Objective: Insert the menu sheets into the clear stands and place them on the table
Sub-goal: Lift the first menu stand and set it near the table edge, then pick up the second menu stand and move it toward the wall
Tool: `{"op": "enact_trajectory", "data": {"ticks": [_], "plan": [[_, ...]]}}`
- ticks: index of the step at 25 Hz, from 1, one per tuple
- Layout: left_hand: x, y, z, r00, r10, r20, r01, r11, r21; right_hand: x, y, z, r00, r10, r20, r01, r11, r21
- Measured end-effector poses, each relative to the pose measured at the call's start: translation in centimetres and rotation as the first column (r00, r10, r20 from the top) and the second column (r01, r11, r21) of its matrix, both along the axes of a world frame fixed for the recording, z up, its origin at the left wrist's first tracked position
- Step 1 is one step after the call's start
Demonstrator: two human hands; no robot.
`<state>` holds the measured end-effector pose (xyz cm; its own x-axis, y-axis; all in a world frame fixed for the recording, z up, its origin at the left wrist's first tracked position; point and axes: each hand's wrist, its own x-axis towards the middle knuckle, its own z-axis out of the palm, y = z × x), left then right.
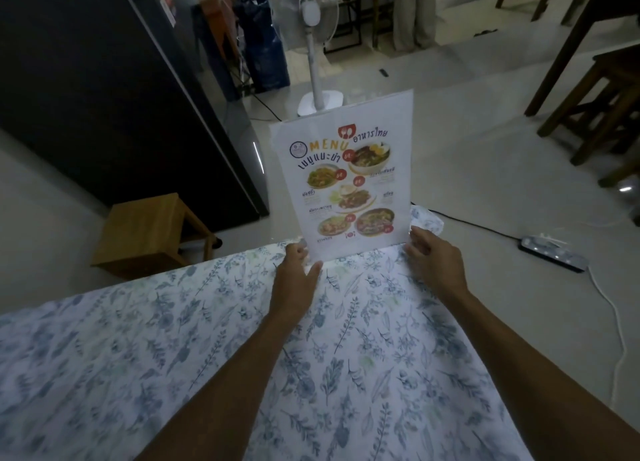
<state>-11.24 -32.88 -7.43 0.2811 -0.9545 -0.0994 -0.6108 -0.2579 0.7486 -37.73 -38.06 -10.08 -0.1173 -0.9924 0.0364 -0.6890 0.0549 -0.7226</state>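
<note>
A clear stand (398,103) holding a colourful menu sheet (349,183) stands upright at the far edge of the table (173,356), which is covered with a blue floral cloth. My left hand (294,273) grips the stand's lower left corner, thumb in front. My right hand (433,256) holds its lower right corner. The sheet faces me, tilted slightly to the left. The stand's base is hidden behind my hands.
Beyond the table edge sit a small wooden stool (149,232) at left, a dark refrigerator (104,79), a white pedestal fan (311,27), and a power strip (550,252) with cables on the floor. Wooden stools (595,107) stand at right.
</note>
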Motion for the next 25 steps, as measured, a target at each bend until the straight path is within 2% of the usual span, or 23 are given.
{"op": "enact_trajectory", "data": {"ticks": [3, 6, 9, 13, 19, 21, 25], "plan": [[0.5, 5.3, -0.4, 0.999, -0.041, 0.02, 0.041, 0.999, 0.007, 1.3, 4.3, -0.6, 0.997, 0.032, -0.064, -0.031, 0.999, 0.013], [1.1, 11.4, -0.7, 0.996, -0.074, 0.049, 0.072, 0.997, 0.038, 3.0, 10.4, -2.0, 0.986, 0.037, -0.164, -0.018, 0.993, 0.114], [1.9, 16.7, -0.8, 0.994, -0.093, 0.05, 0.089, 0.993, 0.076, 4.8, 16.2, -1.9, 0.983, 0.047, -0.177, -0.017, 0.986, 0.167], [4.0, 23.2, -0.1, 0.985, -0.173, 0.02, 0.171, 0.983, 0.067, 7.8, 23.4, -1.6, 0.951, 0.168, -0.261, -0.112, 0.97, 0.216], [10.2, 35.1, 3.7, 0.969, -0.224, 0.102, 0.223, 0.974, 0.021, 16.6, 37.3, 2.4, 0.974, 0.187, -0.124, -0.153, 0.958, 0.243], [13.3, 39.2, 5.1, 0.97, -0.216, 0.114, 0.22, 0.975, -0.03, 20.6, 41.4, 4.6, 0.977, 0.191, -0.093, -0.169, 0.964, 0.203], [20.0, 46.3, 9.0, 0.985, -0.131, 0.109, 0.143, 0.984, -0.108, 28.4, 46.5, 9.5, 0.951, 0.3, -0.078, -0.291, 0.95, 0.108]]}}
